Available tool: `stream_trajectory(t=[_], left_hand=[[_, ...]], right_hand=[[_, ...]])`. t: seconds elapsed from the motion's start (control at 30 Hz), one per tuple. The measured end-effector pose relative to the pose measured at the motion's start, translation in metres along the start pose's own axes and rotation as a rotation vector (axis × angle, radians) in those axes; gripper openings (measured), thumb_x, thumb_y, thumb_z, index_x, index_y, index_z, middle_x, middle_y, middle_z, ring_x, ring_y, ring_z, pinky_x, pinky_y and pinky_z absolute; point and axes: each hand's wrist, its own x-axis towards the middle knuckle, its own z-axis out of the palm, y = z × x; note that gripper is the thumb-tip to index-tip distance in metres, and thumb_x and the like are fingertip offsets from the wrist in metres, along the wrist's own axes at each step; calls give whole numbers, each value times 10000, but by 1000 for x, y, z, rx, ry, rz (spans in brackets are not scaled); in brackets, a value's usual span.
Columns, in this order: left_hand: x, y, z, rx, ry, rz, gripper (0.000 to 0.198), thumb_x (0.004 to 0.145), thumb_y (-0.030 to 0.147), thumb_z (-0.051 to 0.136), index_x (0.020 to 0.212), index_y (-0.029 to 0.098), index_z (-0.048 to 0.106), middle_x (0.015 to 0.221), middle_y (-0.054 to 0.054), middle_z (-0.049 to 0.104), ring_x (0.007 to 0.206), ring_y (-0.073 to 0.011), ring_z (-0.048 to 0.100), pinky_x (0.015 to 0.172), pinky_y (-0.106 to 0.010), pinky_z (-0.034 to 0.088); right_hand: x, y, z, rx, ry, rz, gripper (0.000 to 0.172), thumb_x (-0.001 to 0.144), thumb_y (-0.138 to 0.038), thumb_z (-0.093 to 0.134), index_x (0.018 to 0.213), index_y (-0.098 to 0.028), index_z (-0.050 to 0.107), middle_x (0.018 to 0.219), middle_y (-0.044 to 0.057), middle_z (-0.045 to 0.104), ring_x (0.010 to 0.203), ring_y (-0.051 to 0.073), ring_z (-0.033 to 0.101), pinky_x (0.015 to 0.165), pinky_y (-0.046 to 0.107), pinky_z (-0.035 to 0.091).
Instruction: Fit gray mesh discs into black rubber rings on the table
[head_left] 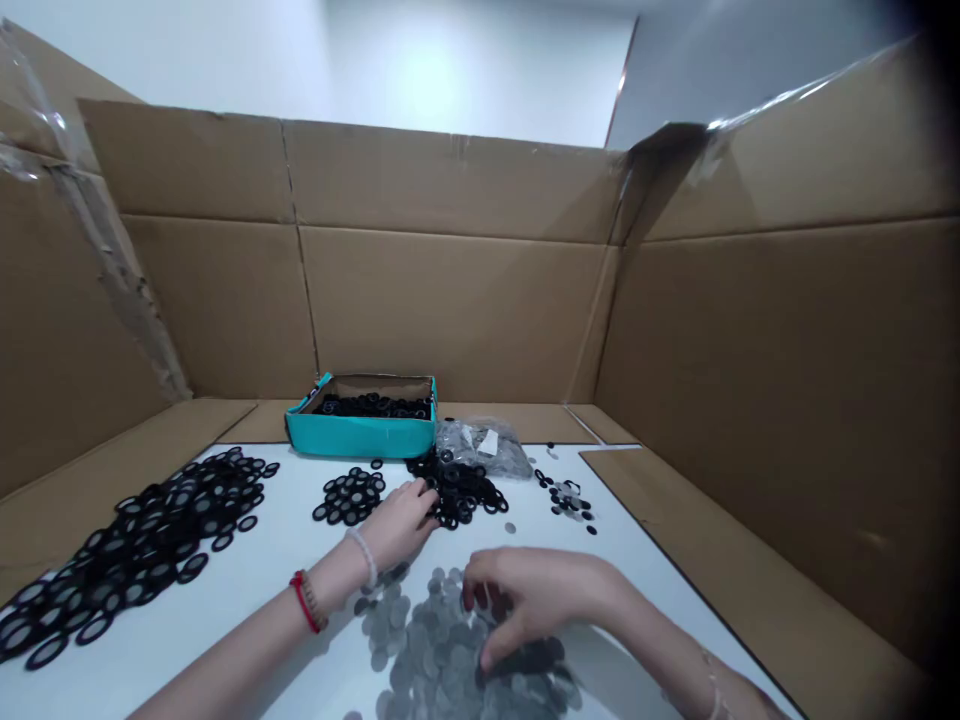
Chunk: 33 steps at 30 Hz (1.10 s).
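My left hand (405, 522) reaches to a pile of black rings (461, 488), its fingertips at the pile's near left edge. Thumb and fingers look a little apart, and I make out nothing held between them. A smaller cluster of black rings with grey centres (347, 497) lies just left of this hand. My right hand (525, 590) is over a spread of thin, translucent grey discs (442, 645). Its fingers are bent, with a gap between them and the thumb; the thumb tip is low among the discs. Some fingertips are in shadow.
A turquoise box (360, 437) full of black rings stands at the back, beside a clear plastic bag (487, 447). A long heap of black rings (150, 535) covers the left side. Mixed small pieces (570, 500) lie right. Cardboard walls (450, 310) enclose the white table (285, 560).
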Motion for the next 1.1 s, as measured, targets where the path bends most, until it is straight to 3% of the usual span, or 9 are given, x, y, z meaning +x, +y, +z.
stream_trajectory(t=[0.07,0.17,0.3,0.47,0.6,0.87,1.0,1.1], left_hand=[[2,-3,6,-14,19,13,97,812,187,494,824,174,590,918,-84,569,932,-236,524,823,-339,422],[3,-4,8,-52,38,23,105,810,171,492,814,178,597,867,-69,591,875,-216,544,787,-309,432],[3,-7,9,-112,54,13,141,796,159,498,897,174,595,889,-75,608,881,-226,551,791,-319,426],[3,-12,9,-192,40,-6,186,793,131,462,916,163,597,836,-62,633,810,-202,577,741,-284,435],[6,-16,10,-257,45,-64,294,841,183,396,1102,132,522,838,-66,638,766,-190,591,699,-272,448],[2,-13,11,-319,81,-106,371,834,198,404,1179,132,522,984,-115,582,940,-246,537,865,-361,400],[0,-10,7,-402,108,-171,319,824,197,404,1082,134,579,980,-115,583,944,-246,537,871,-375,405],[-4,-4,0,-527,75,-238,294,821,206,387,1020,119,587,842,-86,625,795,-207,591,728,-325,477]], right_hand=[[8,13,21,45,-5,7,390,620,-359,742,948,-193,614,789,-7,599,605,123,516,465,182,354],[11,22,36,157,24,-6,196,738,-225,639,929,-183,622,743,-15,594,605,110,517,494,172,363],[11,25,31,278,46,-40,148,831,-178,517,929,-161,627,777,9,610,654,116,543,574,189,408],[6,23,29,224,43,-82,320,681,-329,726,942,-175,623,893,27,591,743,149,530,602,208,418],[6,26,33,299,35,-53,198,780,-279,634,950,-179,625,809,12,607,688,138,547,566,204,408],[16,38,33,428,175,-3,175,801,-317,607,835,-157,669,726,13,626,653,140,565,586,215,426],[14,37,27,470,185,-19,170,833,-267,558,881,-169,689,852,34,659,767,157,606,693,234,459],[13,35,21,480,176,-31,200,854,-240,518,935,-178,690,913,45,658,811,161,613,732,248,466]])
